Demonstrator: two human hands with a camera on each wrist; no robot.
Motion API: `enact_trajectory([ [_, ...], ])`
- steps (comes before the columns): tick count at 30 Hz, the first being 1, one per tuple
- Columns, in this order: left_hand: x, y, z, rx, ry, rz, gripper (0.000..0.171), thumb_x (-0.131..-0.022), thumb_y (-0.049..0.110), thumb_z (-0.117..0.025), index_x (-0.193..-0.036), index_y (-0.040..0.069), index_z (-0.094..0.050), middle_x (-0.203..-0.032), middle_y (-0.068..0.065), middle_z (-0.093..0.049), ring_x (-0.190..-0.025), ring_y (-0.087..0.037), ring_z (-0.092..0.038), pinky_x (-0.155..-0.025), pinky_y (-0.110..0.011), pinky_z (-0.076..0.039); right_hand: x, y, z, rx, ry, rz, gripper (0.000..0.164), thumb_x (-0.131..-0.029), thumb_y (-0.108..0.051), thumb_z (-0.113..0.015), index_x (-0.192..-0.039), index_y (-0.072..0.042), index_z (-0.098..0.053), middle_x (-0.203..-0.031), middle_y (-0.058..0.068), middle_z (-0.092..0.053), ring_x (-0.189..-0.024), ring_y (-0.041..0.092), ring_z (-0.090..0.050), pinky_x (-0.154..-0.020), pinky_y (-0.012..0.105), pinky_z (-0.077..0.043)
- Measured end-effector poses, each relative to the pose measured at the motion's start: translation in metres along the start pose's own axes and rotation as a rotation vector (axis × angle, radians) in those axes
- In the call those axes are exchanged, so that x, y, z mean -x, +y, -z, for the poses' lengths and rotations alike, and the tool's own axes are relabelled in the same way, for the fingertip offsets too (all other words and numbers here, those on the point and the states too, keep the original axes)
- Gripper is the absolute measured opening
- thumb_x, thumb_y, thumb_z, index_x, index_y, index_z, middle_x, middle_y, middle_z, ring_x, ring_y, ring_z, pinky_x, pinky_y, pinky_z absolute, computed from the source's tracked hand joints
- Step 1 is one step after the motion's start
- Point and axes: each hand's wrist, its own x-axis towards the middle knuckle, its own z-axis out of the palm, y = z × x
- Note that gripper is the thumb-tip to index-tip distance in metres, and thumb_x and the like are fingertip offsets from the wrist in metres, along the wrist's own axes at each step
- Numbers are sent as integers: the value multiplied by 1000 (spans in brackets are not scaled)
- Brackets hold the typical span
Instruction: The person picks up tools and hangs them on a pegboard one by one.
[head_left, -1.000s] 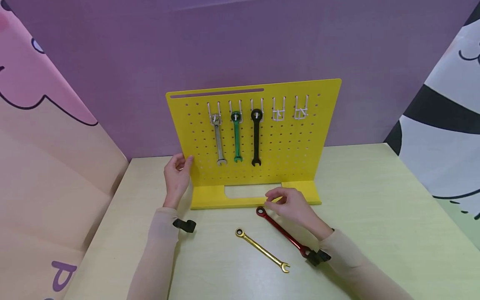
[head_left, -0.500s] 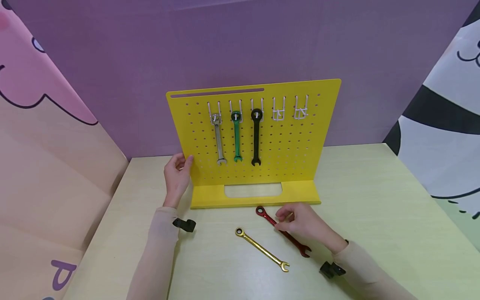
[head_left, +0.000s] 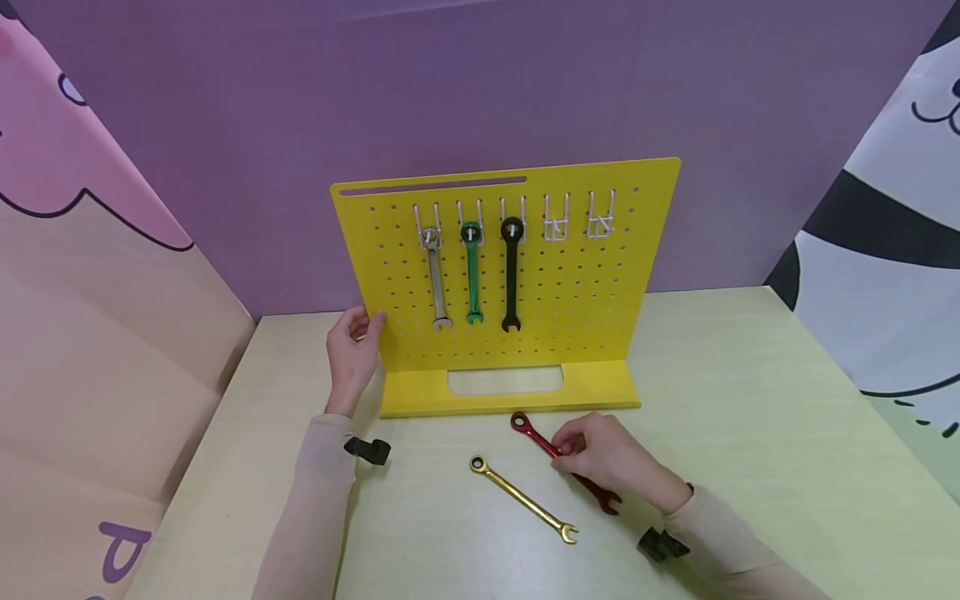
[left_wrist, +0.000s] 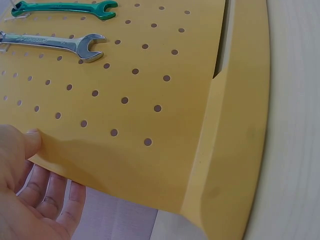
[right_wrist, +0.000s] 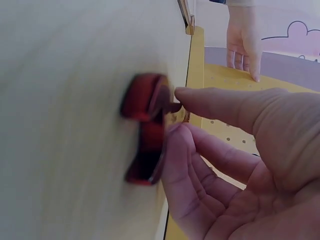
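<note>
My left hand [head_left: 352,354] grips the left edge of a yellow pegboard [head_left: 577,317], thumb on the front face and fingers behind it, as the left wrist view shows. On the table my right hand [head_left: 603,450] pinches a red ratchet wrench [head_left: 534,432] around mid-handle between thumb and fingertips. In the right wrist view the open end of the red wrench [right_wrist: 145,97] points toward the camera, close to the table top. A gold ratchet wrench [head_left: 525,498] lies to the left of the red one, roughly parallel to it.
Silver [head_left: 437,287], green [head_left: 472,279] and black [head_left: 512,275] wrenches hang from white hooks on the pegboard. Two bare hooks [head_left: 556,221] are to their right. A purple backdrop [head_left: 487,92] rises behind the table [head_left: 750,417].
My right hand has drawn back from the pegboard base to the red wrench's handle, and its fingers have come together on it. My left hand has stayed put.
</note>
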Motion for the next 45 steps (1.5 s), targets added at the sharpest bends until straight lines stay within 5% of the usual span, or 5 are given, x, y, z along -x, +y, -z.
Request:
enact_trajectory([
  [25, 1, -4, -5, 5, -5, 42, 34, -106, 26, -69, -128, 0, -69, -113, -15, -67, -102, -22, -62, -79, -11, -49, 0, -3, 3, -23, 9, -48, 17, -77, -7, -85, -91, -9, -77, -81, -2, -70, -76, 13, -59, -66, 28, -50],
  [45, 0, -4, -1, -4, -3, 33, 34, -106, 27, -69, -129, 1, -69, -114, -16, -68, -102, -21, -62, -78, -12, -49, 2, -5, 17, 24, 3, 38, 11, -91, -8, -78, -101, -9, -80, -93, -2, -76, -86, 12, -65, -73, 31, -56],
])
